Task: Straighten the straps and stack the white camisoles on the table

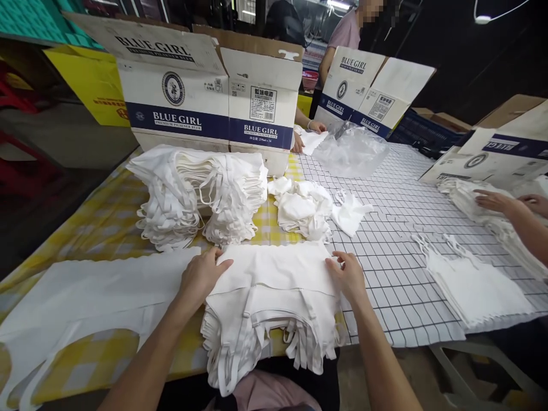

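A stack of folded white strappy garments (274, 302) lies at the table's near edge, its straps hanging over the front. My left hand (200, 277) rests on the stack's top left corner, fingers stretched flat on the cloth. At the top right corner my right hand (347, 275) has its fingers curled onto the edge of the top garment. A taller pile of the same white garments (197, 194) stands just beyond, and loose crumpled ones (303, 208) lie to its right.
Open Blue Girl cartons (205, 85) stand behind the piles, another (368, 85) farther back. A clear plastic bag (351, 151) lies beyond. A co-worker's hands (500, 202) press on a white pile at the right. Flat white garments (471, 282) lie on the grid cloth (394, 240). Large white fabric (85, 297) covers the yellow checked cloth.
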A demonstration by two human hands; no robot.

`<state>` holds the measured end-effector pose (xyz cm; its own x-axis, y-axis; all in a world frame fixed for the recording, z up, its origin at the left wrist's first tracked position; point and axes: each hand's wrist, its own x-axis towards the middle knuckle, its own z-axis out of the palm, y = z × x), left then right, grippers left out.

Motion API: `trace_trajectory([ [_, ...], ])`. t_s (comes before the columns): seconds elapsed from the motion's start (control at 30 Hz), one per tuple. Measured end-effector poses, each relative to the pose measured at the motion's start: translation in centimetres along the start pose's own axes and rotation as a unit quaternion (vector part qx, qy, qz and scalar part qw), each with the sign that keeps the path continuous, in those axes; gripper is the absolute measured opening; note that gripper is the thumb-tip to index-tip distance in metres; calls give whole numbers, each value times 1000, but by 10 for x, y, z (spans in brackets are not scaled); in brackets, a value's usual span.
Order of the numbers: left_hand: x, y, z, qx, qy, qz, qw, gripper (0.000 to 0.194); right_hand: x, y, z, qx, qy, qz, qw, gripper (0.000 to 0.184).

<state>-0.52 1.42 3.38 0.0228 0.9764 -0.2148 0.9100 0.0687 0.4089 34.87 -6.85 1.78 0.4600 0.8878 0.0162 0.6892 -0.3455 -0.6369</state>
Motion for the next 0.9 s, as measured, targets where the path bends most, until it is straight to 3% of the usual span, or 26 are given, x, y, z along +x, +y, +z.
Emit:
trace_trajectory([
  [0.33,5,1,-1,-131,25,5,991,27,1,-13,16,2,23,-39,999,25],
  [0.5,11,2,0,-224,33,18,974,23,2,-17,14,-1,-32,-27,999,25],
  [0.63,3,7,-6,-307,14,39,951,27,3,-25,1,44,-62,-22,997,29],
  [0.7,-4,12,-17,-349,-12,60,935,32,2,-34,-14,131,-103,-25,986,31],
  [0.8,-13,25,-44,-446,-52,98,888,36,5,-54,-43,261,-149,-16,954,32],
  [0.9,-18,45,-84,-501,-13,153,852,37,15,-75,-74,329,-88,-58,938,22],
])
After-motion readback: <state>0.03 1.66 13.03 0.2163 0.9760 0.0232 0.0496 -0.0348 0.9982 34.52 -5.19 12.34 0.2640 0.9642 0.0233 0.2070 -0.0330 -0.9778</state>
